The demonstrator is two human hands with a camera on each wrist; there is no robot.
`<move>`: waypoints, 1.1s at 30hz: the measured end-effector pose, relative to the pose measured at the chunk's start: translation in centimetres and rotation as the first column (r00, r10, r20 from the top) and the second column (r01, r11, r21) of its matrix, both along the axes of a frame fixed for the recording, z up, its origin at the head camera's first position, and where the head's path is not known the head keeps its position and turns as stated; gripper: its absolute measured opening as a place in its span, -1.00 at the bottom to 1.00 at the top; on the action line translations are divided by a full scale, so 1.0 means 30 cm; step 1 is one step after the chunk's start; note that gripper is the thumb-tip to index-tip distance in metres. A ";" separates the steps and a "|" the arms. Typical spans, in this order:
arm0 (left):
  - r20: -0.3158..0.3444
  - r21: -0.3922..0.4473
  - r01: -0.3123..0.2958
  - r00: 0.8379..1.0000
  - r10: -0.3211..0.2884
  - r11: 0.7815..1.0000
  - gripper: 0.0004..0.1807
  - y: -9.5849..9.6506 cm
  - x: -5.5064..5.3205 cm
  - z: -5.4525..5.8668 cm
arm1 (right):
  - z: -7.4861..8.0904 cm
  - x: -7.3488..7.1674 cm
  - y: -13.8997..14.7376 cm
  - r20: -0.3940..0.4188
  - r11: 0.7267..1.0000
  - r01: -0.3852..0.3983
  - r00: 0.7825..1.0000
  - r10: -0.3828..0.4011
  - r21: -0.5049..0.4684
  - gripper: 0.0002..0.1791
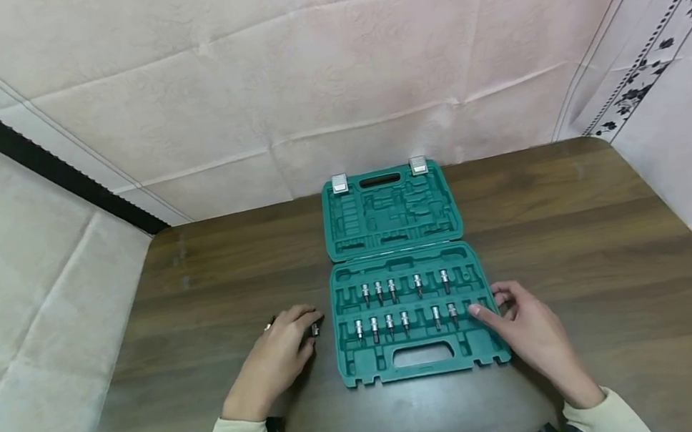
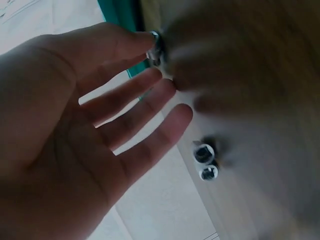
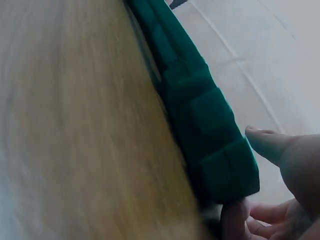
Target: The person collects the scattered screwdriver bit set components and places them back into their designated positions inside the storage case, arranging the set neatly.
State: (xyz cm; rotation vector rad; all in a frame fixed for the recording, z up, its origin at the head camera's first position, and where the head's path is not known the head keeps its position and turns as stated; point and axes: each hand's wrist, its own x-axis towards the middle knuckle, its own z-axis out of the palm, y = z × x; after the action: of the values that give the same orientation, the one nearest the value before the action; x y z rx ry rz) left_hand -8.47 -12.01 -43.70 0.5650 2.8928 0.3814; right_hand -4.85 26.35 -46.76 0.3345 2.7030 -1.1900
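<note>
A green plastic case (image 1: 425, 359) lies open on the wooden table, its lid leaning back toward the wall. Two rows of small metal socket bits (image 1: 374, 329) stand in its moulded slots. Left of the case, my left hand (image 1: 281, 353) pinches a bit socket (image 2: 156, 50) between thumb and forefinger, low over the table. The other fingers of that hand spread out loosely. Two more bit sockets (image 2: 204, 154) lie on the wood beyond those fingers. My right hand (image 1: 531, 326) grips the case's right edge, thumb on top and fingers against the side and underside.
The brown wooden table (image 1: 598, 264) reaches back to a wall covered in pale cloth (image 1: 328, 67). Two light grey latches (image 1: 419, 165) stick up from the lid's far edge. A handle opening (image 1: 423, 354) sits at the case's near side.
</note>
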 end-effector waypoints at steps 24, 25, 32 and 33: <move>-0.129 -0.077 0.098 0.986 -0.108 0.992 -0.69 -0.015 -0.005 -0.011 | 0.018 -0.048 -0.063 0.066 0.995 -0.058 0.996 0.053 0.077 0.16; -0.138 -0.079 0.099 0.985 -0.109 0.992 -0.70 -0.015 -0.005 -0.011 | 0.017 -0.049 -0.063 0.066 0.995 -0.061 0.996 0.056 0.080 0.16; -0.160 -0.087 0.089 0.982 -0.102 0.992 -0.76 -0.010 -0.013 -0.016 | 0.010 -0.047 -0.036 0.052 0.997 -0.080 0.995 0.080 0.010 0.08; -0.161 -0.088 0.087 0.982 -0.100 0.992 -0.77 -0.009 -0.015 -0.017 | 0.008 -0.047 -0.027 0.041 0.996 -0.089 0.995 0.090 -0.012 0.04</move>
State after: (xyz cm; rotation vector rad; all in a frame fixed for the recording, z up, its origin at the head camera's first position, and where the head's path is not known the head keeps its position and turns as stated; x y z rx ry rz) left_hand -8.92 -12.29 -44.20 0.7496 3.0069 0.2122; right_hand -6.25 25.53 -46.51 0.2315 2.6455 -1.1587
